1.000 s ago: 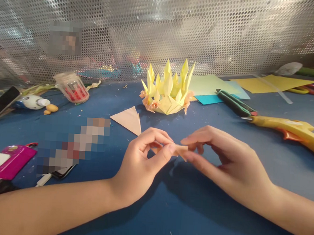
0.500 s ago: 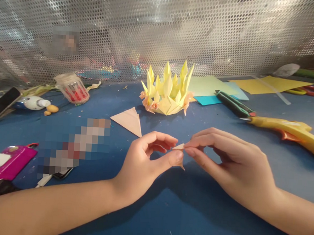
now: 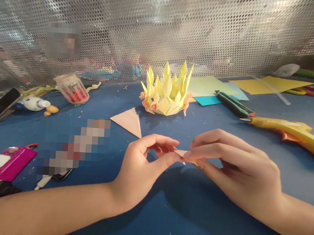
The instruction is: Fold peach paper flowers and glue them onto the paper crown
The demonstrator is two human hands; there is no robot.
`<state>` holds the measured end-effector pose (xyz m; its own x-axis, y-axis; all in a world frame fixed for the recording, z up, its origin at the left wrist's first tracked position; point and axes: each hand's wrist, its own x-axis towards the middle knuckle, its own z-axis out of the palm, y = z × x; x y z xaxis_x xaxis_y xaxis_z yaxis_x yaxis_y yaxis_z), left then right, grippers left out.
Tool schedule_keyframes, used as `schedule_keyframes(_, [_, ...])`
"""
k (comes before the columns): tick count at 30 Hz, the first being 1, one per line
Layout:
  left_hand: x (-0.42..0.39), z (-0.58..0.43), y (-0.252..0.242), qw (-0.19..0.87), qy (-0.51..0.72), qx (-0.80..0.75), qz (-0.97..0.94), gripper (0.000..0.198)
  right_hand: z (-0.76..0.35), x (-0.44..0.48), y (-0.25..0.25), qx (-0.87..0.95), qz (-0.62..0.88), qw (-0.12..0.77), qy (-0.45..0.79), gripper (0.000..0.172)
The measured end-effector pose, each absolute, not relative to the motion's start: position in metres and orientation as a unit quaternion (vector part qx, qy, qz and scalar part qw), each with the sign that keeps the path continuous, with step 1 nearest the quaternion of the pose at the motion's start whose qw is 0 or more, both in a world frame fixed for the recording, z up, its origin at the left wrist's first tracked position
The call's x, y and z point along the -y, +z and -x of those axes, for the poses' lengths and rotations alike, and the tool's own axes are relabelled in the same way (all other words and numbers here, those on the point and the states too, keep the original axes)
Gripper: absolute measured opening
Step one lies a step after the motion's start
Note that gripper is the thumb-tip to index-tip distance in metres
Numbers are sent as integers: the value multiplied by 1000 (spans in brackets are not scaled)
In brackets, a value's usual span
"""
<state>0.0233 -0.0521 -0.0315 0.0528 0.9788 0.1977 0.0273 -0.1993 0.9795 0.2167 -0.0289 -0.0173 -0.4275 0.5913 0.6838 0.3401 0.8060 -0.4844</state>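
Note:
Both hands pinch one small folded piece of pale peach paper [image 3: 180,153] just above the blue table. My left hand [image 3: 146,166] holds it between thumb and fingers from the left. From the right, my right hand [image 3: 231,168] grips its other end with thumb and forefinger. Much of the paper is hidden by the fingers. Behind my left hand lies a folded peach paper triangle [image 3: 128,121], flat on the table. Farther back stands a yellow folded-paper crown [image 3: 167,97] with pointed tips and peach paper flowers [image 3: 154,106] around its base.
On the right lie a yellow glue gun [image 3: 286,129], a green cutter [image 3: 233,104] and yellow paper [image 3: 270,84]. A jar with red bits [image 3: 73,89], a white bottle [image 3: 35,103], a dark phone [image 3: 2,106] and a magenta object [image 3: 12,169] sit left. Perforated metal mesh [image 3: 178,30] rises behind.
The paper has been turned between my fingers. My right thumb has moved under it and the right forefinger now lies along its top. My left hand has dipped slightly.

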Motion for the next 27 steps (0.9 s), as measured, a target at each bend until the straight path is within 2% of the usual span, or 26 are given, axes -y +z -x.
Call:
schedule_keyframes(4, [52,-24,-32,460,517,-442,-571,10,-218,30,-18,827,291,462,131,18])
schedule_keyframes(10, [54,-23,-28,411,523,-423,-615,11,-215,29,-16,831,280,462,135,7])
schedule_keyframes(13, [54,-23,-28,384,534,-407,-634,13,-215,29,-15,833,283,455,140,7])
schedule_keyframes(17, [57,-24,-29,346,546,-380,-662,14,-215,29,-16,824,291,448,187,3])
schedule_keyframes(27, [59,-24,-28,302,545,-373,-688,13,-212,33,-17,795,305,437,290,8])
